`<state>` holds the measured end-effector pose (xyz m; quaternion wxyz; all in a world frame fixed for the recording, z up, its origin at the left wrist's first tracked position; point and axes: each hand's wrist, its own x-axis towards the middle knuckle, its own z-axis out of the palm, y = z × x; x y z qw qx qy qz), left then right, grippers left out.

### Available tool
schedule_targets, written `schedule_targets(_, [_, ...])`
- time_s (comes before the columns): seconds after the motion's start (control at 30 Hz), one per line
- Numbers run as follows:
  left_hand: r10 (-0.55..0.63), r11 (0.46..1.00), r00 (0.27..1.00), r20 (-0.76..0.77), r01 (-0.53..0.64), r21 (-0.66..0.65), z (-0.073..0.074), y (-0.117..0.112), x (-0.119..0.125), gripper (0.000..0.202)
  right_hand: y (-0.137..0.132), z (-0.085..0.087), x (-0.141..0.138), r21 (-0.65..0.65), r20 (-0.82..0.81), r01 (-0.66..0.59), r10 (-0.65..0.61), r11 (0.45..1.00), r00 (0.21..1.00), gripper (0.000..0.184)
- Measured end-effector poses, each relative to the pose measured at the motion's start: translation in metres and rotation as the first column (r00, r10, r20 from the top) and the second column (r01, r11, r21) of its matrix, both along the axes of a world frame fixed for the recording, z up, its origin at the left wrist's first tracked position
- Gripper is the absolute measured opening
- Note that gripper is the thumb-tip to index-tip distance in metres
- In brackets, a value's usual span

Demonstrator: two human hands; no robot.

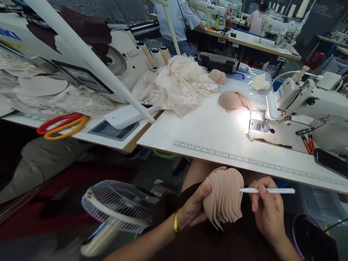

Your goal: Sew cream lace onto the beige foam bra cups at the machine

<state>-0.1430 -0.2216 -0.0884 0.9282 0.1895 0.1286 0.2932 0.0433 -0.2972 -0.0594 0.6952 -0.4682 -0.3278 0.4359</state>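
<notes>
A fanned stack of beige fabric pieces (pixel 224 195), rounded and cup-like, is gripped in my left hand (pixel 194 204) just below the table's front edge. My left thumb presses on the near side of the stack; the fingers behind it are mostly hidden. Between the thumb and fingers of my right hand (pixel 268 206) is a slim white marker pen (pixel 281 190), held level. Its tip points left and meets, or nearly meets, the right edge of the stack.
A white table (pixel 195 127) with a printed ruler (pixel 231 156) carries a lit sewing machine (pixel 301 94), more beige pieces (pixel 233 100), cream lace (pixel 179 83), thread snips (pixel 308 144) and a phone (pixel 331 162). Left are scissors (pixel 63 125) and a fan (pixel 119 206). Other people sit behind.
</notes>
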Motion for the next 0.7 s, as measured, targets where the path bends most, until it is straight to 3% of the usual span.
schedule_targets(0.17, [-0.003, 1.0, 1.0, 0.012, 0.004, -0.002, 0.002, 0.001, 0.0, 0.09, 0.0, 0.001, 0.001, 0.036, 0.03, 0.024, -0.025, 0.999, 0.999, 0.022])
schedule_targets(0.43, [0.027, 0.999, 1.0, 0.01, -0.026, -0.03, -0.01, -0.002, -0.001, 0.077, -0.001, 0.002, -0.001, 0.076, 0.052, -0.01, 0.006, 0.997, 0.999, 0.022])
schedule_targets(0.7, [0.017, 1.0, 1.0, -0.015, -0.017, -0.017, 0.005, 0.0, 0.0, 0.089, -0.005, -0.005, 0.0, 0.06, 0.108, -0.016, 0.009, 0.998, 0.994, 0.018])
